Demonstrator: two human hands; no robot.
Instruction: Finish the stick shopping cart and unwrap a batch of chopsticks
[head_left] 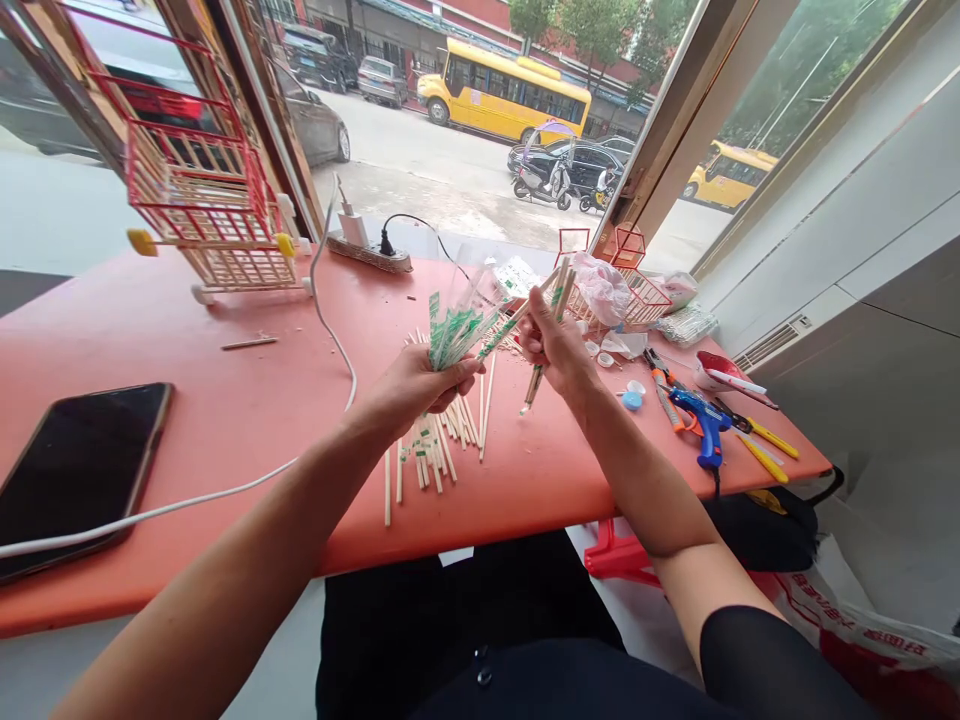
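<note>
My left hand is closed around a bunch of clear plastic wrappers with green print, which fan out above its fingers. To its right, my right hand grips several wooden chopsticks, their ends showing above and below the fist. A green-printed wrapped strip slants between the two hands. Whether it is still filled with chopsticks is hard to make out. Under my left hand lies a loose pile of bare wooden chopsticks, partly hidden by the hand, with green scraps among them.
A red and wood model cart stands at the back left, near a power strip. A phone and white cable lie left. At right are a blue glue gun, pliers and small red frames.
</note>
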